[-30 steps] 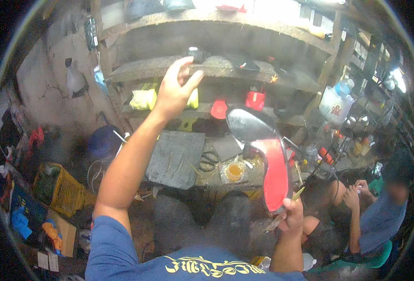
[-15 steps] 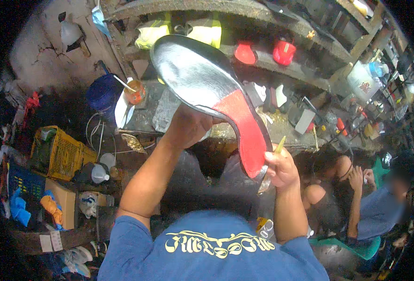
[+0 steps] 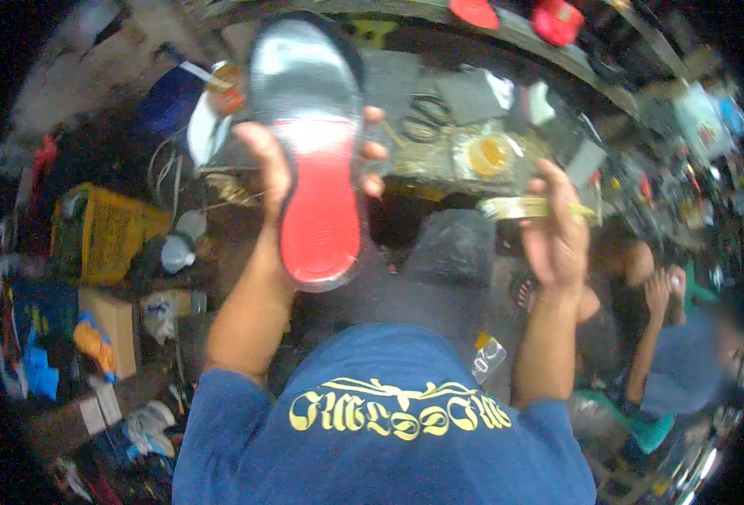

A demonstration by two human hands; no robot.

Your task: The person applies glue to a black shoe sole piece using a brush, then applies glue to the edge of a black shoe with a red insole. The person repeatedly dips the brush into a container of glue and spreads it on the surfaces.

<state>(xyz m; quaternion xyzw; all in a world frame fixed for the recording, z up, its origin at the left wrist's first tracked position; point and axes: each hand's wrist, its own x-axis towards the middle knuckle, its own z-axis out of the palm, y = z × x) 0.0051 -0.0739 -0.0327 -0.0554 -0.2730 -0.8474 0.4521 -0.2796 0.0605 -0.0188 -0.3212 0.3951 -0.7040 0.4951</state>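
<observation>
Shoe sole [image 3: 323, 202], glossy black toward the top of the frame and red below, is left of centre in the upper half. The left hand [image 3: 268, 164] wraps it from behind, thumb along one edge, fingertips curled round the other; this edge grip should help keep the red face unsmudged. Right of centre, the right hand [image 3: 557, 240] pinches a blurred, pale brush [image 3: 515, 208] between its fingers, well apart from the sole; a light hold there probably gives better control
</observation>
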